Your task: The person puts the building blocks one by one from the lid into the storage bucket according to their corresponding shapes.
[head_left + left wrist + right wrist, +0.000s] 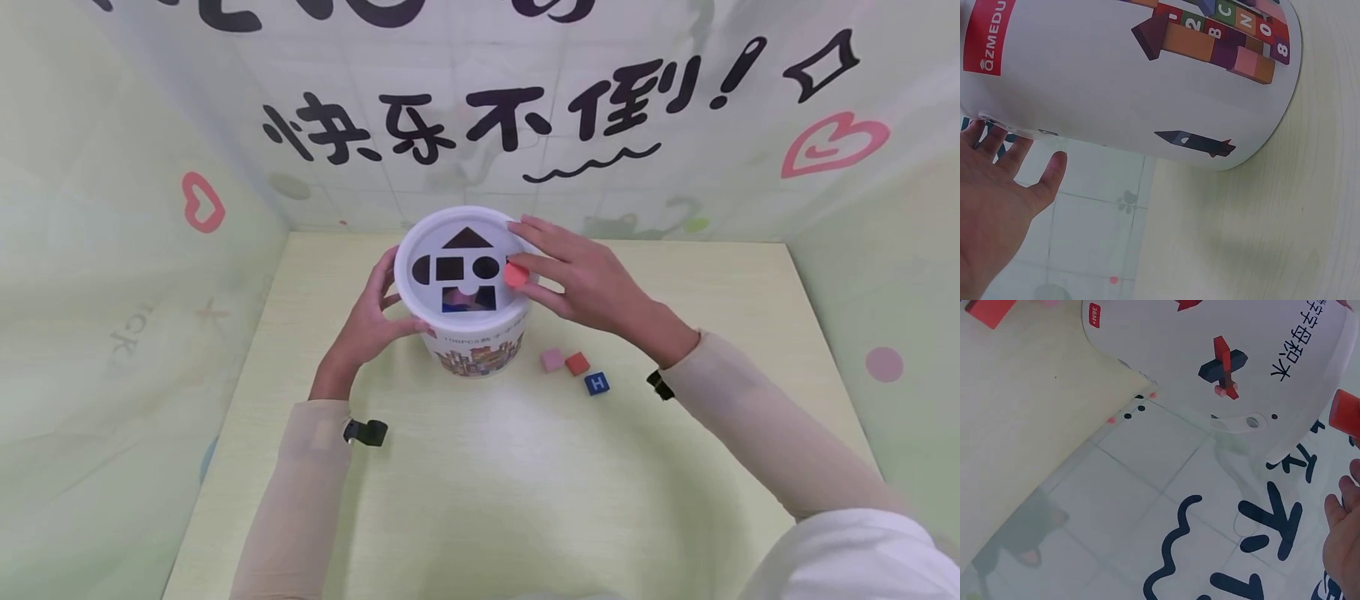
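Cream table (465, 492) between printed walls (97, 358)

The bucket (480, 354) looks smooth plastic, the table (465, 483) faintly glossy wood.

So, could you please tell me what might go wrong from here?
The right hand pinches the red round block beside the round opening; the block might slip and roll away. If misaligned, it could catch on the lid. Should the left hand loosen its hold, the tub might shift.

Free table (465, 475) before bucket (480, 354), 3 cubes (577, 364) near its right
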Demonstrator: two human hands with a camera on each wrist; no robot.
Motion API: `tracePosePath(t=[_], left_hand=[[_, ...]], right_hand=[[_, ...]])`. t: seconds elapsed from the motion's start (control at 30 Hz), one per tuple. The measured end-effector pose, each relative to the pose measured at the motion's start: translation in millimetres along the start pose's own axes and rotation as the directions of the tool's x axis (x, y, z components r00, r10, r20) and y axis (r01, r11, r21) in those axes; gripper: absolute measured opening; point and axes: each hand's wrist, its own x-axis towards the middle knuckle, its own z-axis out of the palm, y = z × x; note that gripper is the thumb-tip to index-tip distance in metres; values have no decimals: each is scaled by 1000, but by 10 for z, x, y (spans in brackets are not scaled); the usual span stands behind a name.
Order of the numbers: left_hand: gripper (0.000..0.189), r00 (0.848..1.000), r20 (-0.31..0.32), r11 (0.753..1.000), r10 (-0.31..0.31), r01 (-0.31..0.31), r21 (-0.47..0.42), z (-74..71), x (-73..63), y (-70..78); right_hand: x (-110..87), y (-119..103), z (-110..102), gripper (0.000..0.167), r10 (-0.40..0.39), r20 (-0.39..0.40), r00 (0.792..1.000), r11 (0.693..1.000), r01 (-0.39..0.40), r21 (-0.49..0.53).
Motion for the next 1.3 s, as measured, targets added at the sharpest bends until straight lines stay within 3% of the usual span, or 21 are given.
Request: tracePosePath(t=[0.27, 0.6, 1.1, 1.3], left_hand=[[103, 1000, -6, 1000, -1, 0, -11, 6, -9, -8], [102, 1000, -2, 1000, -3, 3, -8, 9, 1, -3], [102, 1000, 0, 1000, -1, 1, -6, 6, 26, 4], [105, 1000, -2, 1000, 0, 0, -11, -35, 62, -213]], right_hand=[[79, 23, 187, 38, 120, -5, 993, 991, -120, 67], [192, 5, 322, 39, 151, 7, 988, 987, -151, 58], [213, 23, 374, 45, 263, 74, 962, 964, -266, 28], [163, 40, 362, 46, 252, 38, 967, 967, -253, 13]])
